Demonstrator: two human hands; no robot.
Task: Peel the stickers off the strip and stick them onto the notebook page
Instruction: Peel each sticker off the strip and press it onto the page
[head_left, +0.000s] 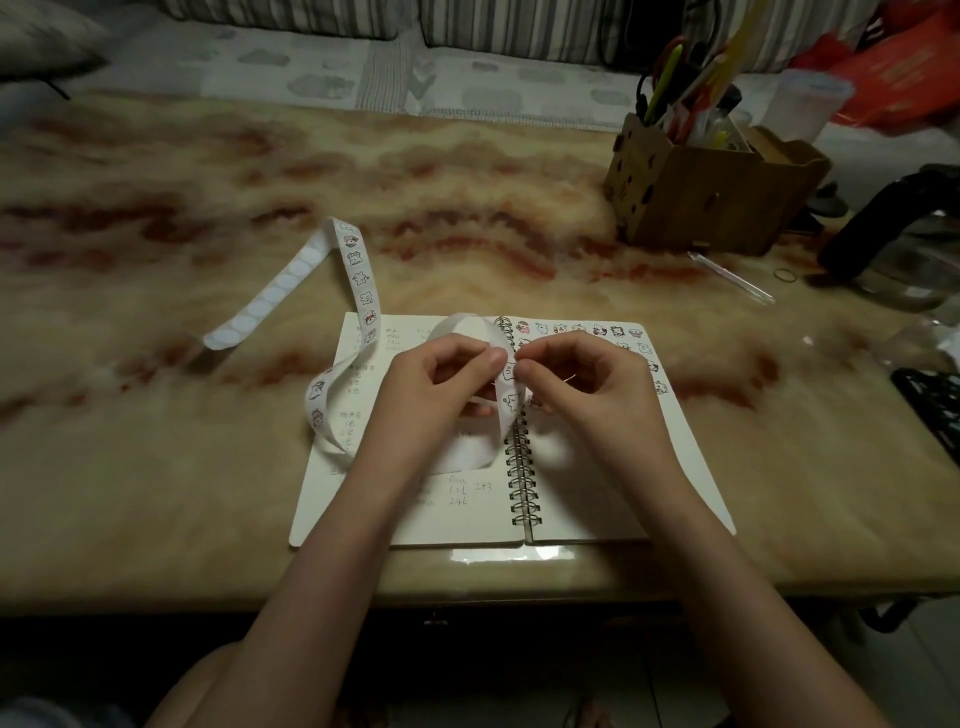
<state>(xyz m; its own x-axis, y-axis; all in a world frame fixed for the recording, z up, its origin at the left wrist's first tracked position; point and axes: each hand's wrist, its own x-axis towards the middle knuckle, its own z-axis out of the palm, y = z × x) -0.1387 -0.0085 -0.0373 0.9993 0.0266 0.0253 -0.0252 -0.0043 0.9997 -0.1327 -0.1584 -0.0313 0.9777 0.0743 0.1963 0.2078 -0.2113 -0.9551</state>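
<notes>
An open spiral notebook (613, 499) lies on the table in front of me. Its right page carries several small cartoon stickers (582, 329) along the top and right side; the left page has handwriting. A long white sticker strip (358, 270) loops from the table at the left, over the left page, up to my hands. My left hand (441, 384) pinches the strip above the spiral binding. My right hand (582, 379) pinches at a sticker (510, 372) on the strip, fingertip to fingertip with the left hand.
A cardboard box of pens and scissors (711, 192) stands at the back right. A clear pen (732, 278) and a rubber band (785, 275) lie near it. A dark glass jug (898, 244) sits at the right edge. A sofa runs behind the marble-patterned table (208, 467).
</notes>
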